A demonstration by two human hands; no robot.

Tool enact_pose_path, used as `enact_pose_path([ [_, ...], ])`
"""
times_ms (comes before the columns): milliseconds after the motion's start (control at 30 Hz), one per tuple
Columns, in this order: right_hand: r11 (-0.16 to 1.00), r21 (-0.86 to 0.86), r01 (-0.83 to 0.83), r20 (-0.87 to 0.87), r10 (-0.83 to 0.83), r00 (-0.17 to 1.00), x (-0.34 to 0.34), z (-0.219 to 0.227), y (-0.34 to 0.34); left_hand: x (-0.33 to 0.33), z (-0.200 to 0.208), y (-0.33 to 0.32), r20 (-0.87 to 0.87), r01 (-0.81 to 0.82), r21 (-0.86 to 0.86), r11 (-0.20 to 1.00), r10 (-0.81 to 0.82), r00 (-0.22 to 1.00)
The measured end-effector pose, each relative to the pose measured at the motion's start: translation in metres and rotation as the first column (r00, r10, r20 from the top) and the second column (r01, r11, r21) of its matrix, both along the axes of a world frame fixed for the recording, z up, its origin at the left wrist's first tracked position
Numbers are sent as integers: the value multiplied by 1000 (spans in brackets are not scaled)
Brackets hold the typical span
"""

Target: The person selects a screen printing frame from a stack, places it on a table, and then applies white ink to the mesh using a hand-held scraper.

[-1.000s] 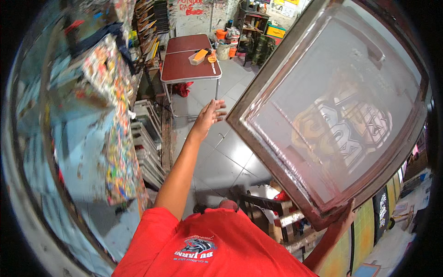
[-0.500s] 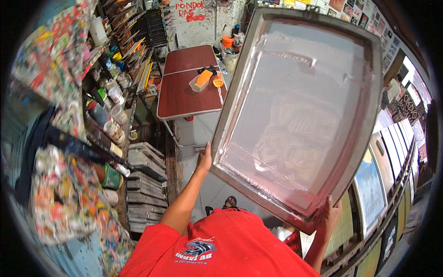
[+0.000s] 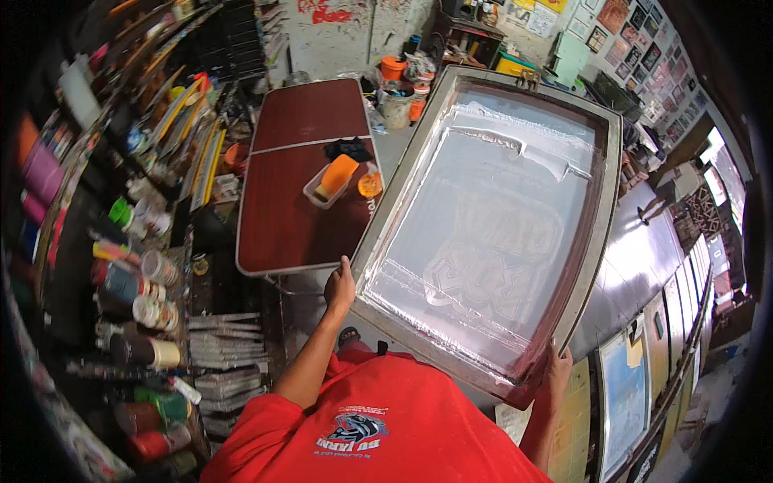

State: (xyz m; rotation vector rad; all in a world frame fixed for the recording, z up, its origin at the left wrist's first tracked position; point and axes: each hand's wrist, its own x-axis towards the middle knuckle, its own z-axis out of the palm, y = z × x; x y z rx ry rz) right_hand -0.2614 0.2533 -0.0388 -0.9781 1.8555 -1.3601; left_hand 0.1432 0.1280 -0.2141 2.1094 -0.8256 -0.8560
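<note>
Item in hand: a large rectangular screen with a grey-brown frame and pale translucent mesh, held tilted in front of the person's red shirt, to the right of a red-brown folding counter with a pale metal rim. In the view the screen overlaps the counter's right edge; contact between the two cannot be confirmed.

Hands: the left hand grasps the screen's near left edge, thumb upward. The right hand grasps its near right corner; the fingers beneath are hidden.

Progress: in this inspector's judgement, picking up is complete, since both hands bear the screen. A lettered design is visible in the near half of the mesh, with glossy strips along the borders. Setting down is not done. How much work is left beyond that cannot be told.

Surroundings: on the counter are a clear plastic tub, an orange flat-sided piece resting in it, a round orange item just beside it, and a crumpled black cloth on the far side. Neither hand touches these.
</note>
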Motion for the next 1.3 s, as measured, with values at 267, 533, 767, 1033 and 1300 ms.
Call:
enact_pose_path([
  [267,975,-57,214,94,-208,974,18,-20,-115,-13,5,-175,-86,314,-94,945,-322,943],
  [533,985,-24,169,51,-167,985,-94,-55,-304,-90,-19,-355,-67,378,-101,920,-385,920],
  [767,996,82,-17,127,6,992,-144,-51,-494,-109,15,-447,-2,174,71,982,-174,985],
  [1033,923,145,-357,233,319,919,-120,-86,-697,-57,14,-501,-172,73,168,983,-43,984],
  [1300,761,170,-626,212,592,777,34,-101,-907,6,-27,-559,-33,-444,-93,891,443,896],
])
